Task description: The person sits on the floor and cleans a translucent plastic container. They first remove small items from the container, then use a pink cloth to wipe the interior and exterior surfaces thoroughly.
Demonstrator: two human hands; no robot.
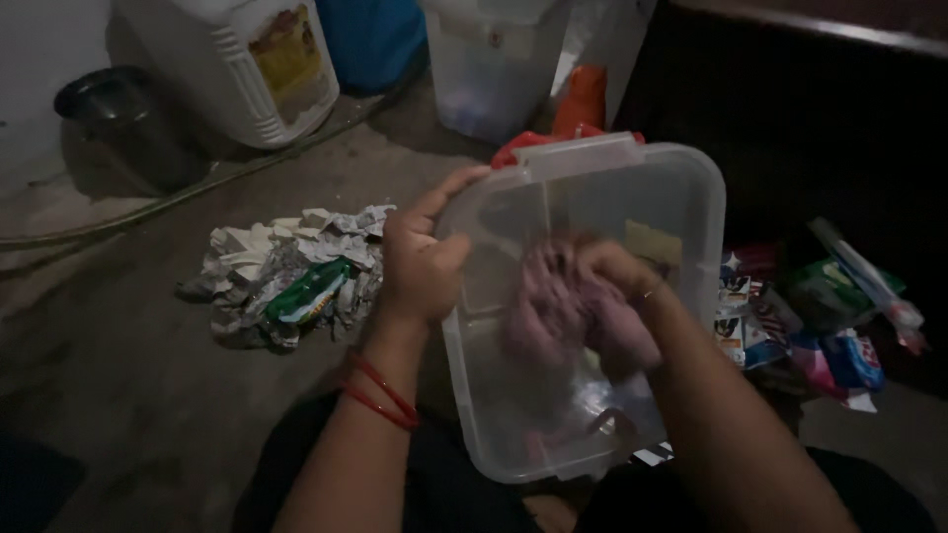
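One clear plastic storage box [592, 197], rectangular with rounded corners and a flat latch tab on its far rim, held tilted over the person's lap with its open side toward them. Left hand [420, 262]: clamped on the box's left wall, thumb up along the rim, fingers wrapped round the edge; red thread bangles [380, 393] on the wrist. Right hand [617, 276]: reaching inside the box, closed on a bunched pinkish-mauve cloth [563, 306] and pressing it against the inner wall; a thin ring shows on one finger. Just left of the box on the concrete floor: a heap of crumpled paper [267, 252] with a green wrapper [308, 291] lying in it. To the right, near the box: a scatter of small coloured sachets and packets [820, 326]. Behind the box: something red and orange [578, 109], partly hidden. Further back: a large white jerrycan [222, 59], a translucent tub [489, 64], a blue container [370, 35], and a dark round bucket [109, 114] at far left.
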